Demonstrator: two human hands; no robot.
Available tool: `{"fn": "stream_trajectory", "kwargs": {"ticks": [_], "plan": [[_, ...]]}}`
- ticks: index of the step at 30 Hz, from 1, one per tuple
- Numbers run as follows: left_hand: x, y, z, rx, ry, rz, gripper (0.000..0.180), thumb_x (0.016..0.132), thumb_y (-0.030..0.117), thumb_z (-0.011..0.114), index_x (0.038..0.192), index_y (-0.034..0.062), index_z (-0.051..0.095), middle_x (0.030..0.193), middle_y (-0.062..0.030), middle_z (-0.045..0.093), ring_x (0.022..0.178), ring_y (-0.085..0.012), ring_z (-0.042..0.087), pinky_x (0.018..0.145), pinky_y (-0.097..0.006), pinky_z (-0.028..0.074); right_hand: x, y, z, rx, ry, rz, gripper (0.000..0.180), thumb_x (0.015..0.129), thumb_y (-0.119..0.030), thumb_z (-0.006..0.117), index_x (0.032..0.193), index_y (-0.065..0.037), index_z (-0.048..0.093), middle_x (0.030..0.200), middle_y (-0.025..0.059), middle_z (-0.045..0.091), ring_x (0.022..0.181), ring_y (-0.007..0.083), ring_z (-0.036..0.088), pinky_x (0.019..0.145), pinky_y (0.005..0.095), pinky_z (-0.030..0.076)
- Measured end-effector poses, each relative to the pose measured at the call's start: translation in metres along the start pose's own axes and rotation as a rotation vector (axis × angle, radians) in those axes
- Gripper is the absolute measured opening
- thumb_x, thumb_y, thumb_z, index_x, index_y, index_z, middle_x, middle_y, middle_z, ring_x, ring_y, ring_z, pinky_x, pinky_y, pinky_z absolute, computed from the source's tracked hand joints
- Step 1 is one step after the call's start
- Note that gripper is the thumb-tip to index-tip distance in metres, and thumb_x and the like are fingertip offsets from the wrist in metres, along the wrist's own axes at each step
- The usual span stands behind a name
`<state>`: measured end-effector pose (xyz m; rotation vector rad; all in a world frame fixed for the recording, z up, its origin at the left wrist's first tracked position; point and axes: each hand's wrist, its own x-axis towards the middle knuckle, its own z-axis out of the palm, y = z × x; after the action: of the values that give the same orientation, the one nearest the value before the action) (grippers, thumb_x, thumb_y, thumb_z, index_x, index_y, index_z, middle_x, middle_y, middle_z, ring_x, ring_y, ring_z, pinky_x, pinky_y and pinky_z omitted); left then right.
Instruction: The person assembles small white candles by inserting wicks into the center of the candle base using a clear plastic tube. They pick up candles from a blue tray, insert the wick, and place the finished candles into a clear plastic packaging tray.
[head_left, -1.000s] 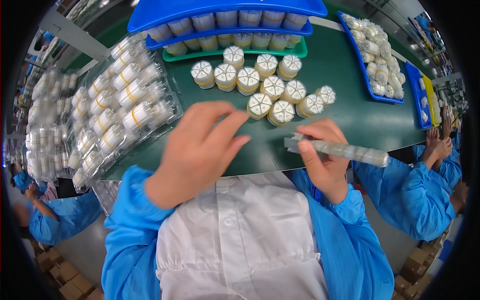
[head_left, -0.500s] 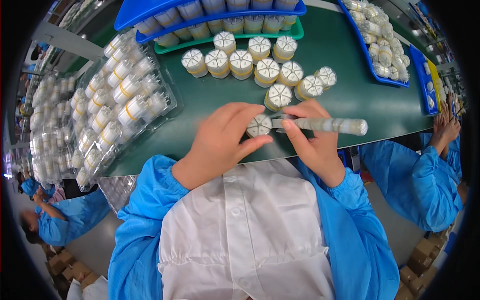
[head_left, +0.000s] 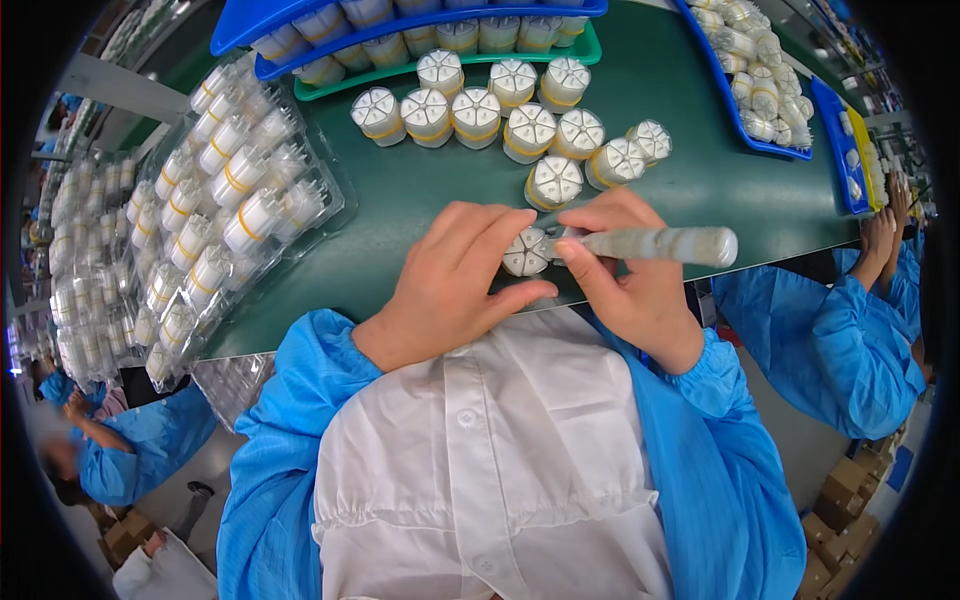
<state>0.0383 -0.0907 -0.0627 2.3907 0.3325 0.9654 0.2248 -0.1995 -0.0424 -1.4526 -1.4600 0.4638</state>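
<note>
My left hand (head_left: 450,270) is curled round a short white cylinder bundle (head_left: 524,254) whose top is split into wedges. In my right hand (head_left: 640,295) is a hand tool (head_left: 690,246) with a thick, whitish wrapped handle pointing right. Its grey metal end meets the right side of the held bundle's top; fingers partly hide the contact. Just beyond stands a similar bundle (head_left: 553,182) with a yellow band. Several more banded bundles (head_left: 475,117) stand upright in a loose group on the green table (head_left: 760,205).
Clear plastic trays (head_left: 335,200) of banded bundles are stacked at left. Blue (head_left: 430,30) and green trays (head_left: 592,50) stand at the back. A blue tray (head_left: 735,120) of white parts lies at right, near a co-worker's hands (head_left: 880,240). Another person sits at far left.
The view has shifted slightly. My left hand and the held bundle sit a little farther right in it. The tool's metal end now overlaps the bundle's edge more.
</note>
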Motion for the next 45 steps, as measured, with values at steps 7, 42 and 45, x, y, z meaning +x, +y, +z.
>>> {"fn": "stream_trajectory", "kwargs": {"ticks": [7, 42, 45], "plan": [[-0.007, 0.003, 0.007, -0.013, -0.038, -0.140, 0.055, 0.072, 0.014, 0.088, 0.120, 0.0021, 0.063, 0.117, -0.0149, 0.064, 0.099, -0.0342, 0.062, 0.083, -0.041, 0.051, -0.006, 0.007, 0.003, 0.031, 0.045, -0.039, 0.020, 0.088, -0.006, 0.076, 0.106, 0.000, 0.069, 0.090, 0.0096, 0.062, 0.072, 0.0162, 0.060, 0.059, 0.0292, 0.047], [-0.006, 0.004, 0.010, -0.135, -0.064, -0.226, 0.060, 0.074, 0.010, 0.085, 0.126, 0.0026, 0.055, 0.111, -0.0135, 0.060, 0.098, -0.0314, 0.059, 0.086, -0.040, 0.051, 0.000, 0.004, -0.010, 0.027, 0.007, -0.047, 0.020, 0.089, -0.004, 0.074, 0.108, 0.000, 0.068, 0.096, 0.0101, 0.062, 0.079, 0.0180, 0.061, 0.065, 0.0306, 0.049], [-0.006, 0.004, 0.008, -0.181, -0.117, -0.211, 0.064, 0.074, 0.010, 0.085, 0.128, 0.0025, 0.054, 0.115, -0.0144, 0.061, 0.101, -0.0314, 0.060, 0.088, -0.040, 0.050, 0.001, 0.002, -0.008, 0.069, 0.015, -0.016, 0.019, 0.089, -0.004, 0.074, 0.107, 0.000, 0.068, 0.096, 0.0109, 0.063, 0.079, 0.0188, 0.061, 0.066, 0.0312, 0.049]]}}
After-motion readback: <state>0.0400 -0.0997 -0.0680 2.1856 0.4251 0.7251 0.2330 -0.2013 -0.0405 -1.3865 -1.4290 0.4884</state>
